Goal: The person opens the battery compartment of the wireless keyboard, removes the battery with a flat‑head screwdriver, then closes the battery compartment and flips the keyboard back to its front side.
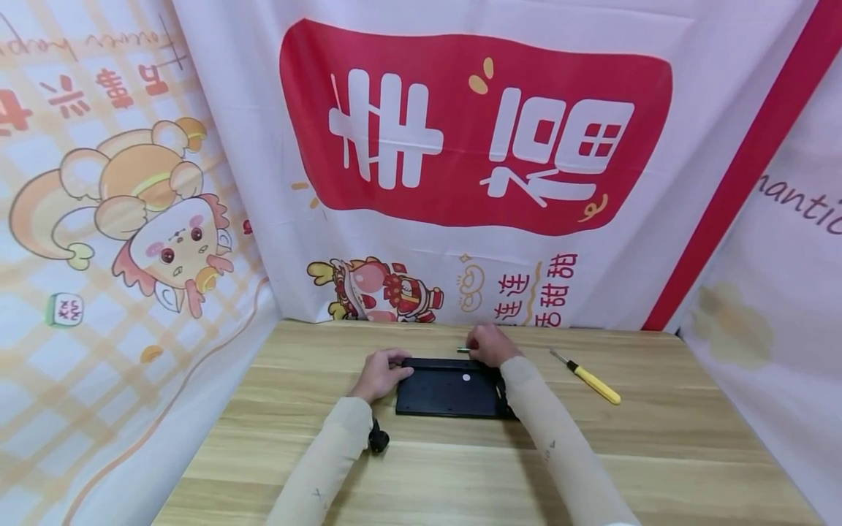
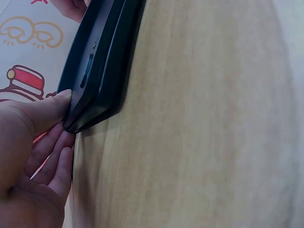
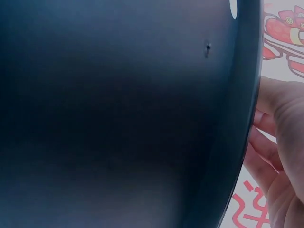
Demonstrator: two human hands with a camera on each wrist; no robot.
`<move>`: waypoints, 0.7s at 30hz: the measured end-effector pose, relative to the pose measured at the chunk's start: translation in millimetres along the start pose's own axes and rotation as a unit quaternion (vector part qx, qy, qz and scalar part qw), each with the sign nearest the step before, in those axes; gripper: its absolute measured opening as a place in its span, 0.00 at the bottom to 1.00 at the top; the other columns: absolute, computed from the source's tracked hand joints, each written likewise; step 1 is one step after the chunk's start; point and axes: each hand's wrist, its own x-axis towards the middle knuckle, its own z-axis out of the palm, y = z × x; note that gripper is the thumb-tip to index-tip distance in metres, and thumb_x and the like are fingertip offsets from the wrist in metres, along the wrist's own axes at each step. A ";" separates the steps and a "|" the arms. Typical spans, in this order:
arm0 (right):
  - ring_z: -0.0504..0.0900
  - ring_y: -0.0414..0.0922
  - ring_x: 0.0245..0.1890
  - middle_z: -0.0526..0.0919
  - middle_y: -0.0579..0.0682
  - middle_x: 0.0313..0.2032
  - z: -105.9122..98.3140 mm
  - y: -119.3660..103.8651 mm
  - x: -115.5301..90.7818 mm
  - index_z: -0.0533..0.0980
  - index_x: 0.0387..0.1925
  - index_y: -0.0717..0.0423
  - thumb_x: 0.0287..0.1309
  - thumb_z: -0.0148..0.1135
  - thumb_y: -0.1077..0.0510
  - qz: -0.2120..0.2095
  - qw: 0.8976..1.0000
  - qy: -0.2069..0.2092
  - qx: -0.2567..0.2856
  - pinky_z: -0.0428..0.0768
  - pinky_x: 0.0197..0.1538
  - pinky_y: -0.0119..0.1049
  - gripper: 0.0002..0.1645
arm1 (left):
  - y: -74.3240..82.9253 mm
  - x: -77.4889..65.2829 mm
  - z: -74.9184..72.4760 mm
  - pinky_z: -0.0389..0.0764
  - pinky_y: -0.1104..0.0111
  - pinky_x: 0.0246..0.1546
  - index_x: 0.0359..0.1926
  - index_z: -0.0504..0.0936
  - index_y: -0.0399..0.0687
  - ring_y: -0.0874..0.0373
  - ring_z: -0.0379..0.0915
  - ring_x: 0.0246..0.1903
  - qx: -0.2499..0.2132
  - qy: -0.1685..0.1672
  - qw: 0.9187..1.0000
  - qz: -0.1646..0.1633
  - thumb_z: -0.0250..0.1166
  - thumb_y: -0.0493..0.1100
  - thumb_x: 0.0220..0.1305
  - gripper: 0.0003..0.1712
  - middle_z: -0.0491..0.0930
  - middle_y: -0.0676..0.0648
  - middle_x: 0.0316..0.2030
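Observation:
A flat black rectangular device [image 1: 447,394] with a raised rear strip and a small round white sticker lies on the table. My left hand [image 1: 381,374] pinches its far left corner, thumb above and fingers below, as the left wrist view shows. Beyond the rear edge, my right hand [image 1: 492,345] is curled at one end of a small green cylinder [image 1: 463,350] that looks like a battery. In the right wrist view, the device's dark surface [image 3: 118,104] fills most of the frame and its edge hides the right fingertips [image 3: 263,147].
A screwdriver with a yellow handle [image 1: 598,385] lies on the wooden table [image 1: 447,475], right of the device. Printed cloth [image 1: 473,139] hangs along the table's back and sides. A small black camera [image 1: 378,438] is worn at the left wrist.

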 end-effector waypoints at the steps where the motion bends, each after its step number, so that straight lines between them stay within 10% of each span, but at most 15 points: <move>1: 0.83 0.42 0.36 0.89 0.49 0.35 0.1 0.5 0.8 0.90 0.34 0.54 0.60 0.74 0.65 -0.003 1.000 0.000 -0.001 0.87 0.46 0.42 0.04 | 0.2 0.2 -0.3 0.84 0.50 0.61 0.54 0.89 0.48 0.46 0.83 0.57 0.000 0.001 1.000 0.000 0.73 0.39 0.69 0.14 0.89 0.44 0.52; 12: 0.80 0.40 0.33 0.88 0.46 0.33 -0.4 5.2 -3.0 0.90 0.34 0.52 0.60 0.75 0.64 -0.020 1.000 -0.019 -0.001 0.85 0.43 0.39 0.04 | -3.9 -1.9 4.8 0.84 0.52 0.62 0.53 0.90 0.48 0.47 0.84 0.57 0.000 0.004 1.000 -0.001 0.73 0.39 0.68 0.14 0.90 0.45 0.52; 21: 0.80 0.42 0.32 0.88 0.50 0.33 -40.3 22.4 -11.6 0.89 0.37 0.57 0.62 0.74 0.62 -0.050 0.998 -0.005 -0.024 0.83 0.40 0.40 0.03 | -0.2 -0.3 0.7 0.84 0.50 0.62 0.54 0.90 0.47 0.45 0.84 0.57 -0.001 0.003 1.000 0.006 0.73 0.38 0.69 0.14 0.89 0.43 0.53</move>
